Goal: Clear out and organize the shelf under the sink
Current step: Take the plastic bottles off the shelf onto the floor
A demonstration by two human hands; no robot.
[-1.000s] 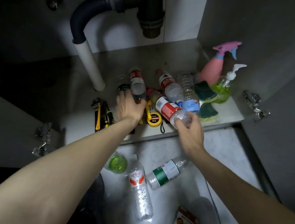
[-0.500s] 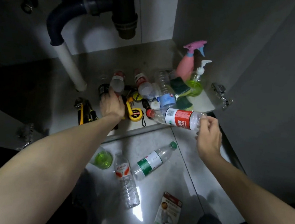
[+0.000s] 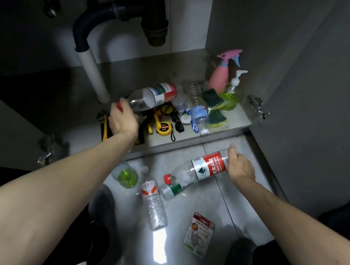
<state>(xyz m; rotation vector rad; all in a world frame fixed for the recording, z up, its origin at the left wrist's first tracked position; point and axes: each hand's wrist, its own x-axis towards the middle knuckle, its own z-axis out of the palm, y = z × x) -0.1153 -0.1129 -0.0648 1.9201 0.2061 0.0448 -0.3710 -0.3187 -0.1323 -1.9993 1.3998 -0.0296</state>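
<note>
My left hand (image 3: 123, 121) grips the red-capped neck of an empty red-labelled bottle (image 3: 152, 97), lifted above the shelf (image 3: 234, 121) under the sink. My right hand (image 3: 239, 168) holds the base of a second red-labelled bottle (image 3: 200, 169) low over the floor, its cap pointing at the bottles lying there. On the shelf lie more clear bottles (image 3: 196, 106), yellow tape measures (image 3: 163, 127), green sponges (image 3: 215, 115), a pink spray bottle (image 3: 221, 74) and a green soap dispenser (image 3: 230, 95).
On the floor tiles lie a green-labelled bottle (image 3: 172, 189), a clear bottle (image 3: 152, 204), a green-bottomed bottle (image 3: 127, 177) and a small box (image 3: 199, 235). The white drain pipe (image 3: 92, 73) stands at the shelf's left. Door hinges (image 3: 257, 108) stick out on the right.
My right hand has carried its bottle off the shelf down to the floor. My left hand has lifted another red-labelled bottle from the shelf by its neck.
</note>
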